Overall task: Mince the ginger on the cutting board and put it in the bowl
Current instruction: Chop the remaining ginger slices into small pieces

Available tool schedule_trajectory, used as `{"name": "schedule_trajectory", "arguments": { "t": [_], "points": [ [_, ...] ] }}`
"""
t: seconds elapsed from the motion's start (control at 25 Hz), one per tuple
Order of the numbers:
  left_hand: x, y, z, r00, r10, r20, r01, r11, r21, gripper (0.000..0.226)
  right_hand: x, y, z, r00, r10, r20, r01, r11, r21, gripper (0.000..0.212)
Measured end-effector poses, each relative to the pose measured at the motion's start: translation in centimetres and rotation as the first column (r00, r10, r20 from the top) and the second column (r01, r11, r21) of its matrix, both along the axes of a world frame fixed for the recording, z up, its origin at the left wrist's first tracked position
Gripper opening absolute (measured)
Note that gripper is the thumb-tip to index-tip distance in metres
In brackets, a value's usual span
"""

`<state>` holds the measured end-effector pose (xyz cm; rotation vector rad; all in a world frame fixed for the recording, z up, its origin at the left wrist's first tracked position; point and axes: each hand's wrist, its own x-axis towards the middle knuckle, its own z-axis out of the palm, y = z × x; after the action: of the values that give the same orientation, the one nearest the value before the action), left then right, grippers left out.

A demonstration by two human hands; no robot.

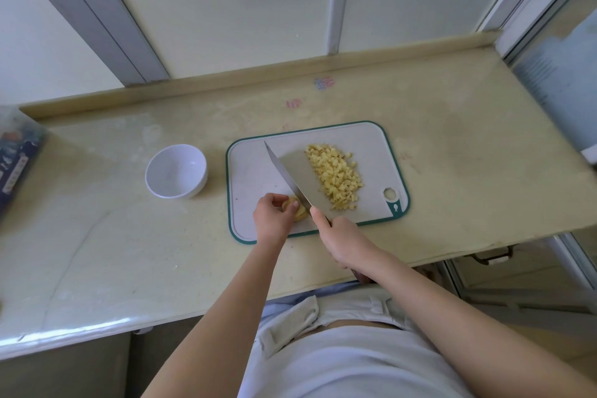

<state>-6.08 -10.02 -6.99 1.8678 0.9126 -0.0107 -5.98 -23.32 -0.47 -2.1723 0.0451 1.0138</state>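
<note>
- The left hand [273, 215] is pinching the last uncut ginger [300, 212] at the near edge of the board [252, 171], with its fingers curled over the top of it.
- The right hand [347, 242] is wrapping tightly round the handle of the knife [297, 174], and one finger is reaching forward toward the heel of the blade.
- The blade is running diagonally across the board, with the heel near and to the right and the tip far and to the left.
- The ginger is sitting against the blade's left side, close to the heel, so the next cuts seem to be falling there, right beside the left fingertips.
- A pile [336, 179] of chopped pieces is lying on the blade's right side, so the knife is standing between the pile and the uncut ginger.
- The pieces are looking coarse, so finer chopping is probably coming before any transfer.
- The bowl [176, 171] is waiting on the counter [452, 139] just left of the board, holding nothing.
- It is sitting nearer the left hand, so the pile is facing a trip leftward across the board.
</note>
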Motion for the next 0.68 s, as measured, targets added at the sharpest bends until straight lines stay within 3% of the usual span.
{"name": "schedule_trajectory", "arguments": {
  "t": [0.24, 0.68],
  "points": [
    [0.0, 0.0, 0.0, 1.000, -0.008, -0.009, 0.008, 1.000, 0.007, 0.026, 0.2, 0.4, -1.5, 0.994, 0.026, 0.109, -0.025, 1.000, -0.004, 0.063],
    [-0.4, -0.4, 0.2, 1.000, -0.002, 0.022, 0.002, 1.000, 0.018, 0.023, 0.7, 0.2, -1.5, 0.998, 0.002, 0.058, -0.004, 0.999, 0.038, 0.059]
  ]
}}
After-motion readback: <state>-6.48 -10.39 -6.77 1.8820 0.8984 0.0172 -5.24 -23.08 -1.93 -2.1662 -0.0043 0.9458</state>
